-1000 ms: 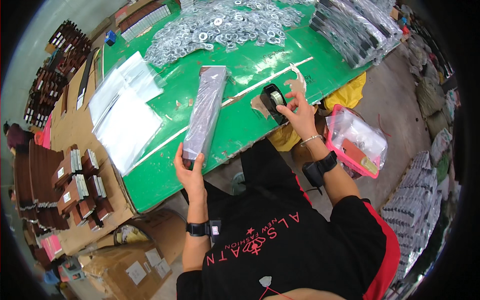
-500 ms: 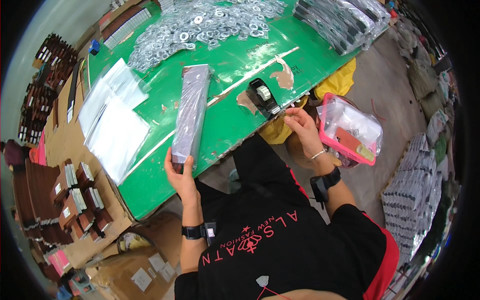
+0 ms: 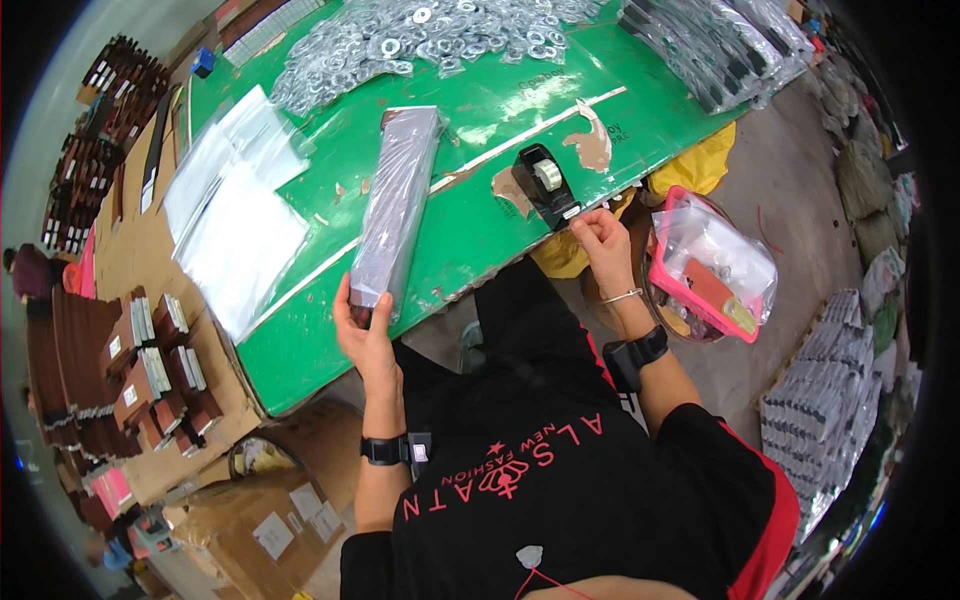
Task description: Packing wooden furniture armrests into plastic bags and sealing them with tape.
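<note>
the long grey bagged pack point(image 3: 395, 215) lies lengthwise on the green table point(image 3: 480, 215), and everything else is easiest placed from it. what is inside the pack is hard to make out: the plastic film is glossy and only a dark purplish-grey slab shows through. its near end is partly covered by the left hand point(image 3: 365, 325), whose thumb lies on the near left edge and whose fingers point(image 3: 383, 302) curl over the right side of that end, so the hand is clamped on the pack's lower corner. the underside of the pack is hidden against the table.

to the right of the pack, at the table's near edge, stands a black tape dispenser point(image 3: 545, 183). the right hand point(image 3: 605, 240) sits just below it, off the table edge, fingers drawn together in a pinch; whether a strip of tape is between them i cannot tell, it is too small and clear.

left of the pack lies a stack of clear plastic bags point(image 3: 235, 215), and beyond its far end a heap of silver metal rings point(image 3: 420, 35), cut off by the picture's top edge. further right than the dispenser, a pink basket point(image 3: 710, 265) holds a clear bag whose contents are blurred.
</note>
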`<state>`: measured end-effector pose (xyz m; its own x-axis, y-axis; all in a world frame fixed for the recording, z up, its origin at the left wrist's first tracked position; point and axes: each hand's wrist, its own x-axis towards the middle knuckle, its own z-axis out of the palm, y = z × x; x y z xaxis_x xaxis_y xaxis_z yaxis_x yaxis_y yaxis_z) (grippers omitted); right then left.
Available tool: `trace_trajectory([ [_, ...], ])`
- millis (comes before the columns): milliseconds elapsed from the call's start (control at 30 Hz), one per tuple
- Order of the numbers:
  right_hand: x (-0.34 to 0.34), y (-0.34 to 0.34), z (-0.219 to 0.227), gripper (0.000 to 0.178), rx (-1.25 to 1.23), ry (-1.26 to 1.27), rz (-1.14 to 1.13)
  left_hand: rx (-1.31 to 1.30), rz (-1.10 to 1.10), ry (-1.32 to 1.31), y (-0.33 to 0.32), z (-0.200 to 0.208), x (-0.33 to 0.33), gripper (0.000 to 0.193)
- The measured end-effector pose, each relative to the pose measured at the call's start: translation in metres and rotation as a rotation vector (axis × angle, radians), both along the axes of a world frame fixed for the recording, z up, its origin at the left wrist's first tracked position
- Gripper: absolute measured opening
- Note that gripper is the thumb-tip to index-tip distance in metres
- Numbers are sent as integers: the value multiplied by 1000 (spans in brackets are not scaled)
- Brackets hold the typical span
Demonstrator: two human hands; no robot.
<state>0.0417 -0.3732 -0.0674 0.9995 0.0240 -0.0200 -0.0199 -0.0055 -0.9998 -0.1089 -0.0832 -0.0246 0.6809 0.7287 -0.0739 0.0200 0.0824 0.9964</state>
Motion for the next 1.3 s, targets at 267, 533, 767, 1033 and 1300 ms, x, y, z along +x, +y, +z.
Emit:
trace_trajectory([
  [267,-40,5,9,9,-95,114,404,73,9,-6,-5,-18,-13,63],
  [533,-39,177,74,13,-109,-93,791,168,24,38,-4,-9,2,61],
  [767,-43,200,77,13,-518,-233,728,282,54,-8,-10,1,0,82],
  [1033,-40,202,78,28,-612,-186,669,632,55,38,-12,-1,-4,55],
  [1300,-13,183,73,26,-294,153,997,658,95,44,-12,-11,-3,30],
])
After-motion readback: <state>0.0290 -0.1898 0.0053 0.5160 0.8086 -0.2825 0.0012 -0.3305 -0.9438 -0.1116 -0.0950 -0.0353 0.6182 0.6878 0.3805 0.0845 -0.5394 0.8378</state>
